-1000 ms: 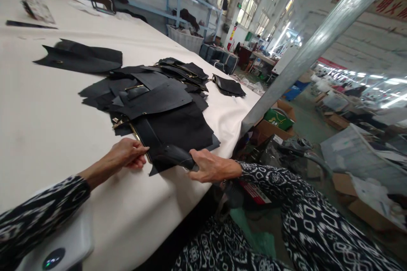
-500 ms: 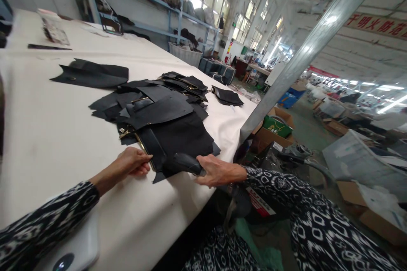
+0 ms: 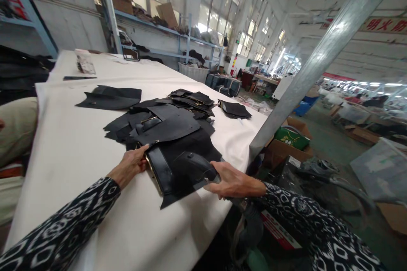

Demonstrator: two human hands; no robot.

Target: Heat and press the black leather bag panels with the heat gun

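A heap of black leather cut pieces [image 3: 168, 125] lies on the white table [image 3: 73, 148]. The nearest black piece [image 3: 182, 169], with a gold metal edge on its left, rests at the table's front. My left hand [image 3: 132, 165] presses its fingers together on the gold-edged left side of that piece. My right hand [image 3: 230, 182] grips the curled-up right corner of the same piece at the table's edge. Both sleeves are black with a white pattern.
More black pieces [image 3: 110, 96] [image 3: 234, 109] lie farther back. A slanted metal post [image 3: 318, 57] rises at the table's right edge. Cardboard boxes [image 3: 286, 142] stand on the floor below. Another person's beige sleeve [image 3: 15, 129] shows at the left. Shelving [image 3: 152, 29] lines the back wall.
The camera has tilted up and swung. My right hand has lifted and curled the piece's corner further, and my left hand has slid onto its gold edge.
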